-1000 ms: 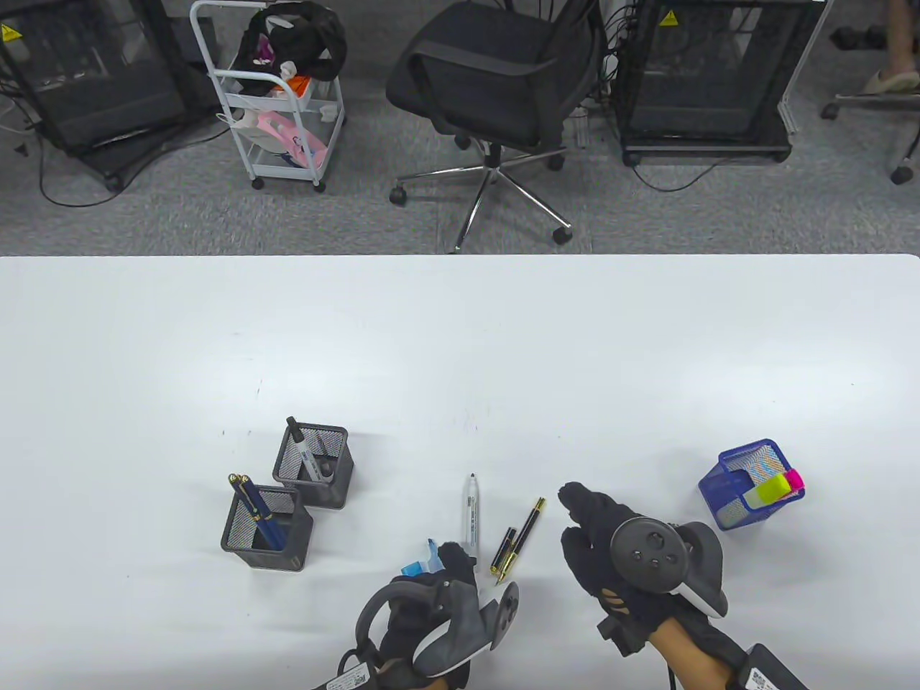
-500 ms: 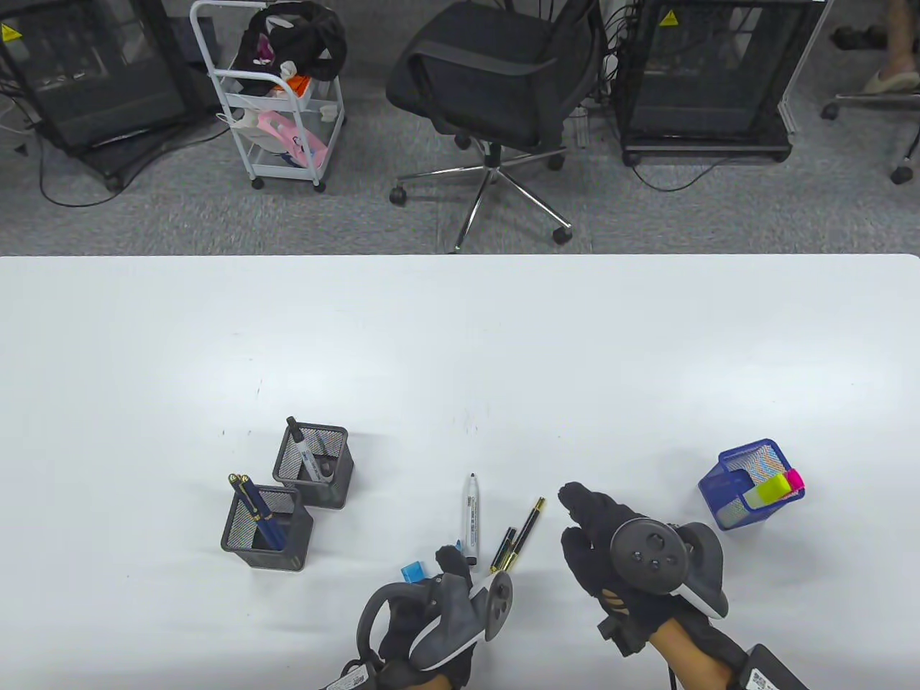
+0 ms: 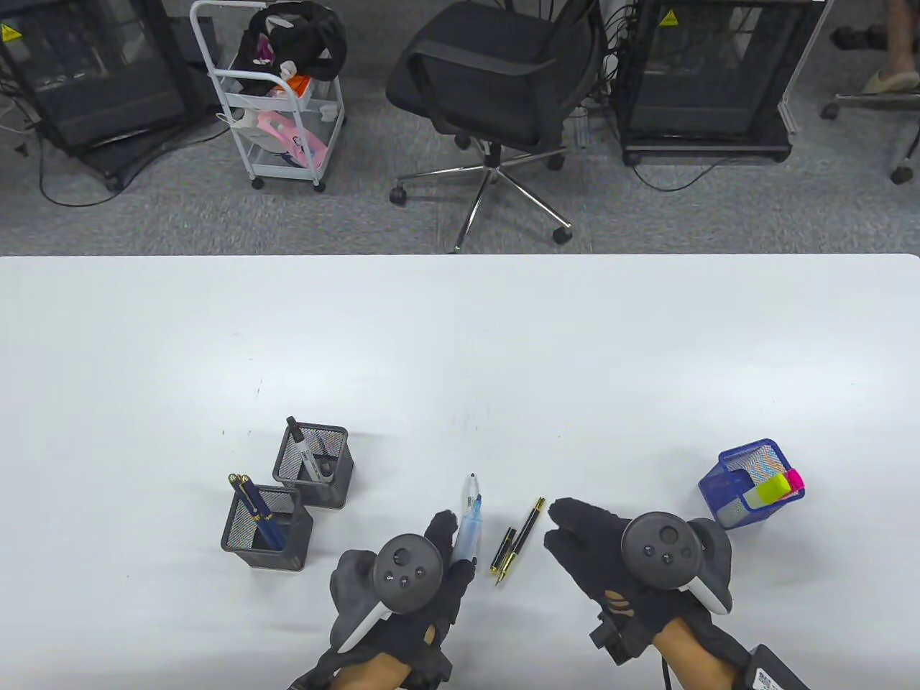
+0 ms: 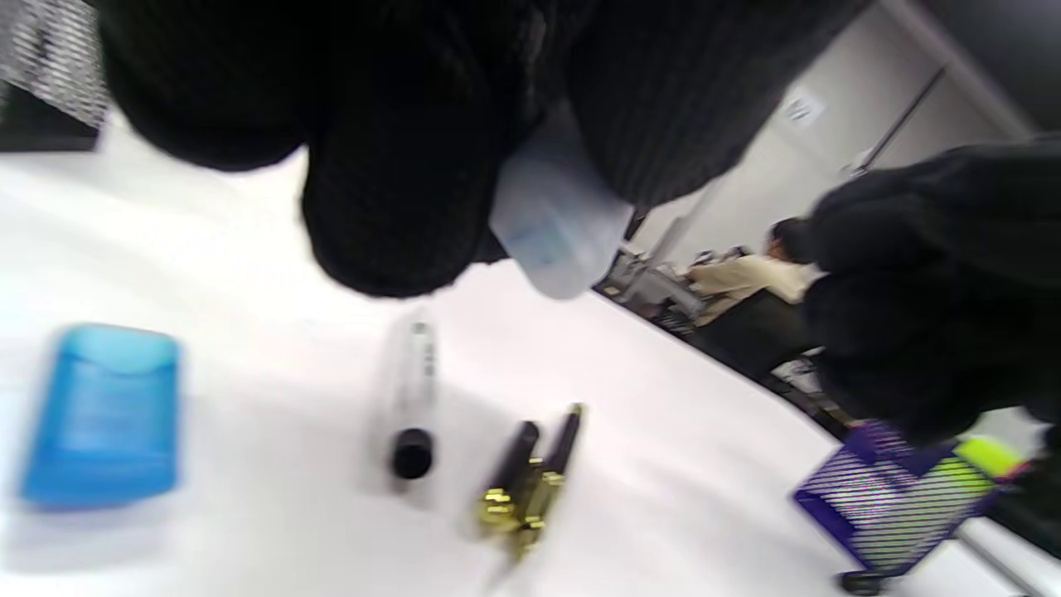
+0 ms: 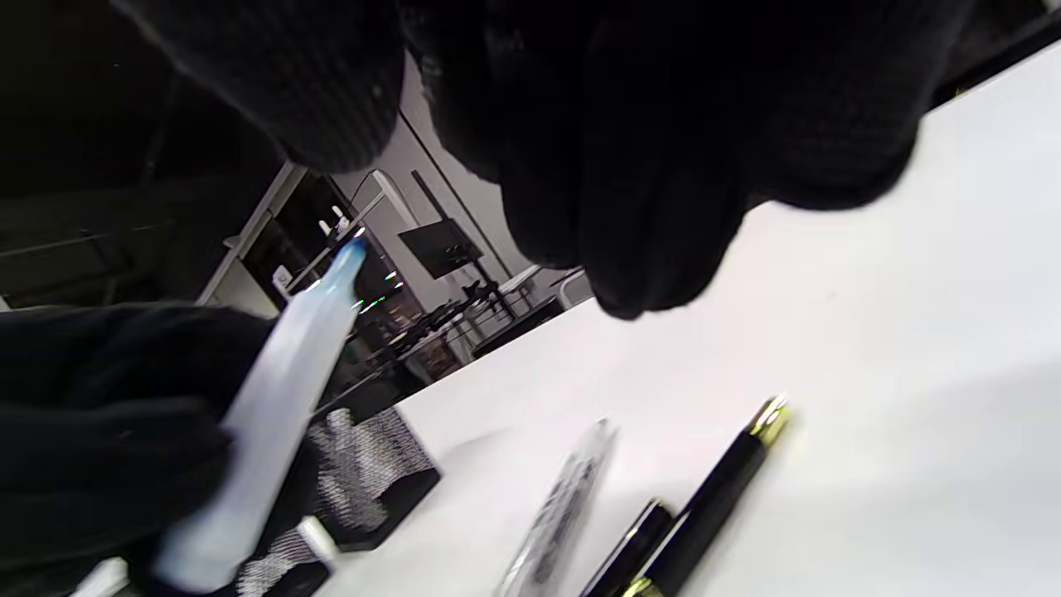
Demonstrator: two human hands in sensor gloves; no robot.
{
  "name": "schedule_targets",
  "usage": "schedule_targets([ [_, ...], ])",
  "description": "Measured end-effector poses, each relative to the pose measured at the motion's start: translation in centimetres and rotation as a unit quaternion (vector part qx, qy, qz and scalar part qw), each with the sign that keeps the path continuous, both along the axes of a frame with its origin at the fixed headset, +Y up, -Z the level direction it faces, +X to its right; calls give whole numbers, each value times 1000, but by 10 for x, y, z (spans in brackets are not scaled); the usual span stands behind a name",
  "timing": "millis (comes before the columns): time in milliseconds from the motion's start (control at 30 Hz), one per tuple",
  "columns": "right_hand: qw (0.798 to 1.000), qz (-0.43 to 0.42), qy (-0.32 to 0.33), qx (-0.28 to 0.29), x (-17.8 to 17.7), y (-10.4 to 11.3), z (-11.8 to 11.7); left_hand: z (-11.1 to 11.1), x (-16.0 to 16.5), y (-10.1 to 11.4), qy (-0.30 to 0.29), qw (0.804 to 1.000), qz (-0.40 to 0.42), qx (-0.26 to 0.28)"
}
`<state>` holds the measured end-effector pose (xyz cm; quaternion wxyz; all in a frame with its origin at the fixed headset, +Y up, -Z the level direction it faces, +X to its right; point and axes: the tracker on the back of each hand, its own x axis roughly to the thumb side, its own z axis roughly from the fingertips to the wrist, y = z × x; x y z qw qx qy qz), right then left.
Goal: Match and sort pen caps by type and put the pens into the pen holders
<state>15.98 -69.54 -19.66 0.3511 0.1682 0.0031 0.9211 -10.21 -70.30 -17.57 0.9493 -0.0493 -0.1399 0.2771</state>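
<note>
Near the desk's (image 3: 460, 338) front edge: 2 black mesh holders at left, front one (image 3: 264, 528) with 2 blue pens, rear one (image 3: 314, 463) with a marker. Blue mesh holder (image 3: 744, 483) toward the right edge, yellow and pink highlighters leaning out.

Left hand (image 3: 410, 582) grips a pale blue highlighter (image 3: 467, 530), uncapped tip pointing away from the front edge, raised over the white marker (image 3: 471, 490) and hiding most of it. Its blue cap (image 4: 101, 413) lies on the desk under the hand, seen only in the blurred left wrist view.

Black-and-gold pen (image 3: 519, 539) and its cap (image 3: 504, 550) lie between the hands. Right hand (image 3: 611, 546) relaxed, fingers extended, holding nothing.

Versus 0.5 s ago: left hand has turned palm-down, highlighter now up in its grip; right hand shifted slightly left.
</note>
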Motion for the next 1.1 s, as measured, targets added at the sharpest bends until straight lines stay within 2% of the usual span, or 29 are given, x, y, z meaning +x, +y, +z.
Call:
schedule_targets([
  [200, 1000, 0, 20, 8, -13, 2, 7, 7, 15, 5, -74, 995, 41, 44],
  [367, 999, -23, 27, 21, -20, 3, 12, 15, 23, 11, -110, 990, 54, 75],
  [533, 998, -49, 31, 26, -26, 4, 16, 17, 30, 7, -134, 986, 56, 77],
  [667, 998, -37, 35, 29, -26, 5, 16, 15, 28, 5, -166, 981, 52, 79],
  [800, 999, -18, 20, 39, -20, 7, 12, 11, 14, 13, -136, 985, 4, 110],
  [1033, 999, 8, -4, 31, -9, 9, 6, -1, -13, 9, -60, 988, -109, 93],
  [1100, 999, 25, -8, 35, -9, 10, 6, -5, -16, 3, -43, 989, -122, 67],
])
